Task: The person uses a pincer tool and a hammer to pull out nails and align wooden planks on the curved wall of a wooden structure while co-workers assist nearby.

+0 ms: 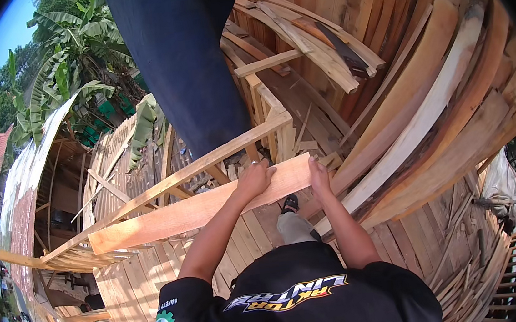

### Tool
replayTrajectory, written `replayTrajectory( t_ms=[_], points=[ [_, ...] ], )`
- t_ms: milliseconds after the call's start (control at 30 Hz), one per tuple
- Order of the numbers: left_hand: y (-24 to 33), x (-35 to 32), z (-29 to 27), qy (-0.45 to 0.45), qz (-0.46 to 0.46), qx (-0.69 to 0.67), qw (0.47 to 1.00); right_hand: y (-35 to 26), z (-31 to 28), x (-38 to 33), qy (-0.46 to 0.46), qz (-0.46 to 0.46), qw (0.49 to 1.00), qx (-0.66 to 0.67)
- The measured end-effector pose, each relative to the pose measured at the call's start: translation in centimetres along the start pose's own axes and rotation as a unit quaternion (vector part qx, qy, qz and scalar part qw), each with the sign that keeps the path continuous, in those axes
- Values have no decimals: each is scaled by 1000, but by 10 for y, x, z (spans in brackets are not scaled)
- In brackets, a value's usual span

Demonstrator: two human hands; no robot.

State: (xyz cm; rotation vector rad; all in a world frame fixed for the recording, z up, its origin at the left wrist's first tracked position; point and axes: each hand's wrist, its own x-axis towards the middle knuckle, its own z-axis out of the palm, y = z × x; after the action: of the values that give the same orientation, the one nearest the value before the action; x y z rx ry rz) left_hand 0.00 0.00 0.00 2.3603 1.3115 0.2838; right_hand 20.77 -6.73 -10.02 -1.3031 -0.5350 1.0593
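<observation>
A long pale wooden plank point(182, 214) lies across the middle of the view, running from lower left up to the right. My left hand point(255, 178) grips its upper edge near the right end. My right hand point(319, 176) presses on the plank's right end, fingers curled over it. Just behind the plank runs a long narrow wooden rail point(166, 186), parallel to it. Curved hull planks point(429, 111) of a wooden boat rise on the right, close to my right hand.
I stand on a plank deck point(157, 278), my foot in a dark sandal point(289, 205) below the plank. A dark blue tarp point(181, 62) hangs ahead. Scrap offcuts point(471, 270) pile at lower right. Banana trees point(71, 61) and roofs point(0, 163) lie far left below.
</observation>
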Motion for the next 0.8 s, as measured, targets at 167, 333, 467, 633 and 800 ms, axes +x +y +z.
replayTrajectory(
  t_ms=[167, 333, 467, 633, 800],
  points=[
    [-11, 73, -1, -48, 9, -6, 999, -9, 12, 56, 25, 20, 999, 44],
    [-25, 153, 12, 3, 11, 8, 1000, -1, 17, 145, 24, 9, 999, 44],
    [-54, 219, 33, -11, -6, -11, 1000, -7, 26, 211, 24, 25, 999, -21],
    [-67, 279, 57, -12, -50, -37, 998, 5, 21, 284, 9, 36, 998, -50],
    [-92, 314, 85, -4, -87, -26, 996, 19, 27, 330, 10, 54, 993, -106]
  ],
)
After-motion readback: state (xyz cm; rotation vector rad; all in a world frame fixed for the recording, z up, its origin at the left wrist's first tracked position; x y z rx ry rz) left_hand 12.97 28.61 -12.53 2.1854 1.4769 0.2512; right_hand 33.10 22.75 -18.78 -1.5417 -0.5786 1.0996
